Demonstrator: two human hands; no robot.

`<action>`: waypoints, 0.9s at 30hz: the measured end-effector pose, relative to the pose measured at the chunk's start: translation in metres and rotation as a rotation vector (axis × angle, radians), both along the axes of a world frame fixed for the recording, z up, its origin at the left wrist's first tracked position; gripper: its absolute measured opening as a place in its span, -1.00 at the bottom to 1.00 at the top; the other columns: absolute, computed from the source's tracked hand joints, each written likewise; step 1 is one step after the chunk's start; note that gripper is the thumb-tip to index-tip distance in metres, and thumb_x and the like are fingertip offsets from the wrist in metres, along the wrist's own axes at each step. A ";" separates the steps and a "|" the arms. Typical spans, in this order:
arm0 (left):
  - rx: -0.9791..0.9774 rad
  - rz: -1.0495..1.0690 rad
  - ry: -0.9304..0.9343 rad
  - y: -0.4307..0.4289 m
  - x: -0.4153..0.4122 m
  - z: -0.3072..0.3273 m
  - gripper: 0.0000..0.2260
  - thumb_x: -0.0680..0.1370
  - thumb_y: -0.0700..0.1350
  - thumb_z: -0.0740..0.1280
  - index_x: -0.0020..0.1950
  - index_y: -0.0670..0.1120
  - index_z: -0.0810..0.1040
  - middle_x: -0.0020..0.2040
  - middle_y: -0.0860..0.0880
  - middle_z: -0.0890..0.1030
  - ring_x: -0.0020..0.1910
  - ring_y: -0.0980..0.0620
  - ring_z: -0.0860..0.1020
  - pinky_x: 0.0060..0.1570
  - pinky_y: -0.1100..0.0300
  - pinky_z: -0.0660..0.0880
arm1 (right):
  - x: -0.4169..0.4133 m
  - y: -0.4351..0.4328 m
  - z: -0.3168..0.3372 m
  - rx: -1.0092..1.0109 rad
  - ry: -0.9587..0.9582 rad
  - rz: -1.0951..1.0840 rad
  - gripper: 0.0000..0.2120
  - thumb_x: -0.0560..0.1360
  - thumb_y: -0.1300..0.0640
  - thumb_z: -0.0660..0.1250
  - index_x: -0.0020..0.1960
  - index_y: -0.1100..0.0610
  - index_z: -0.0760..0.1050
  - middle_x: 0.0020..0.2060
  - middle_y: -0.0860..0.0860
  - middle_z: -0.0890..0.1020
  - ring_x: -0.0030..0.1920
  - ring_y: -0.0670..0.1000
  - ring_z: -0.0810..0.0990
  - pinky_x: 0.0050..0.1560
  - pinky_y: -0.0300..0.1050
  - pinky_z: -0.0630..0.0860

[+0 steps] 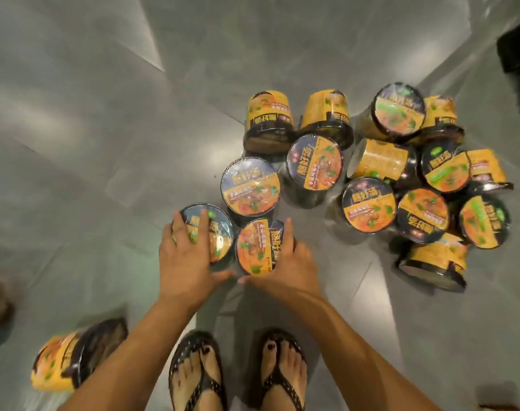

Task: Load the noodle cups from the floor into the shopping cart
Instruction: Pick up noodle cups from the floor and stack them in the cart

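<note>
- Noodle cups sit in a loose cluster on the grey floor. Some are upright with printed lids up and several are tipped on their sides. One toppled cup lies apart, beside the left forearm. No shopping cart is in view.
- The left hand rests on the near-left cup. Its fingers are spread fairly straight across the lid and the thumb is stretched out past the near rim, so it does not look clamped on.
- The right hand lies against the right flank of the near-right cup, forefinger along the rim and thumb reaching under the near edge. Its other fingers are hidden behind the cup, so I cannot tell whether the grip is closed.
- Both of these cups stand upright, side by side, just ahead of the sandals.
- Handling, as a judgement: each cup is probably light, with a thin wall that dents under a hard squeeze. The glossy shrink film likely makes it slippery.
- The best hold is probably to span the wide rim from above, or to wrap the side just under the lid, where the wall should be stiffest. Pressing the middle of the lid risks caving it in.
</note>
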State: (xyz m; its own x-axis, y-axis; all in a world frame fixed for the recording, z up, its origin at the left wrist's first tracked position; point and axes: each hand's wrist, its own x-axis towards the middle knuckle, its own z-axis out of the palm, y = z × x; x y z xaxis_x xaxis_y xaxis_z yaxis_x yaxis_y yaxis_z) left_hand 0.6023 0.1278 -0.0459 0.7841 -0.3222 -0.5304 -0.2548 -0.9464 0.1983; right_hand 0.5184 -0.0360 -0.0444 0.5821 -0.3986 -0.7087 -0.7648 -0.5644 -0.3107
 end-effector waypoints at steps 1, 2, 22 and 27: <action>0.010 -0.005 -0.026 -0.002 0.004 -0.009 0.15 0.24 0.36 0.48 0.57 0.08 -0.19 0.55 -0.25 -0.20 0.52 -0.30 -0.09 0.45 -0.17 0.05 | 0.002 0.005 -0.008 0.017 0.000 -0.037 0.43 0.06 -0.40 0.54 0.50 -0.14 -0.44 0.30 0.10 0.28 0.34 0.11 0.30 0.33 -0.02 0.33; 0.014 -0.009 -0.049 -0.003 0.008 -0.017 0.19 0.20 0.34 0.51 0.57 0.10 -0.19 0.55 -0.25 -0.21 0.52 -0.30 -0.12 0.45 -0.21 0.04 | 0.004 0.010 -0.015 0.010 -0.011 -0.060 0.45 0.04 -0.41 0.54 0.44 -0.19 -0.53 0.26 0.08 0.26 0.30 0.09 0.32 0.30 -0.02 0.36; -0.115 -0.009 -0.070 -0.034 0.017 0.182 0.09 0.10 0.19 0.54 0.54 -0.02 0.16 0.27 -0.27 0.30 0.15 -0.31 0.37 0.11 -0.12 0.44 | -0.021 -0.015 0.184 -0.034 -0.178 -0.084 0.28 0.06 -0.44 0.34 0.56 -0.05 -0.23 0.11 0.01 0.33 0.12 0.04 0.42 0.16 -0.19 0.43; -0.097 -0.087 0.011 -0.056 0.010 0.319 0.12 0.11 0.23 0.52 0.56 0.05 0.05 0.33 -0.23 0.25 0.22 -0.29 0.33 0.15 -0.09 0.42 | -0.052 -0.031 0.304 -0.109 -0.148 -0.136 0.31 0.04 -0.53 0.26 0.57 0.08 -0.13 0.11 0.02 0.37 0.04 0.01 0.43 0.14 -0.28 0.39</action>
